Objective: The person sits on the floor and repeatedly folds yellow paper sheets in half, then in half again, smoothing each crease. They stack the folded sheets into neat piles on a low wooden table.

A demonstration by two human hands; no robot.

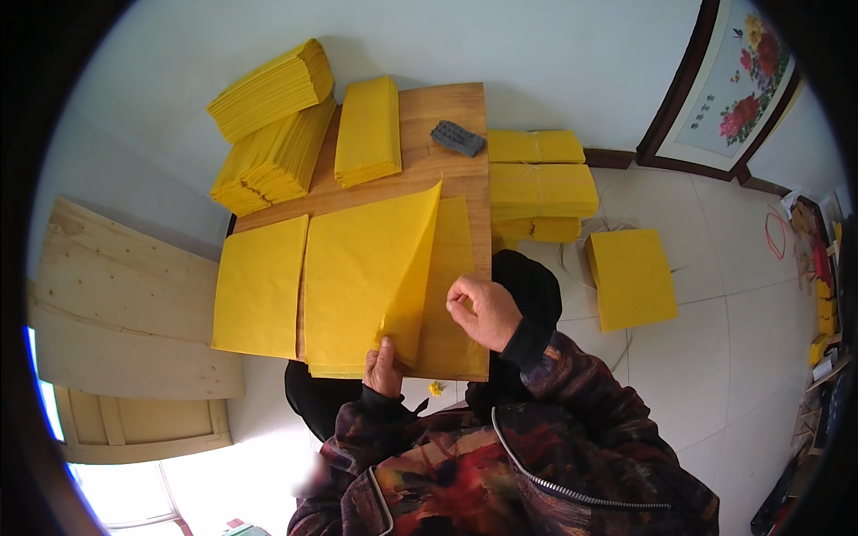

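A large yellow paper sheet (366,268) lies on a stack at the near part of the wooden table, its right side lifted and curling up. My left hand (383,368) pinches the sheet's near edge, thumb on top. Under the raised side shows another yellow sheet (451,308), lying flat at the table's right edge. Just above that sheet is my right hand (484,313), its fingers curled in and no object visible in them. Left of the stack rests a separate yellow pile (259,286).
Yellow bundles (273,161) and a folded stack (368,129) stand at the table's back, near a dark grey knobbly object (458,138). Tied yellow stacks (543,189) are right of the table. A yellow block (633,279) sits on the floor; a wooden board (134,304) is at left.
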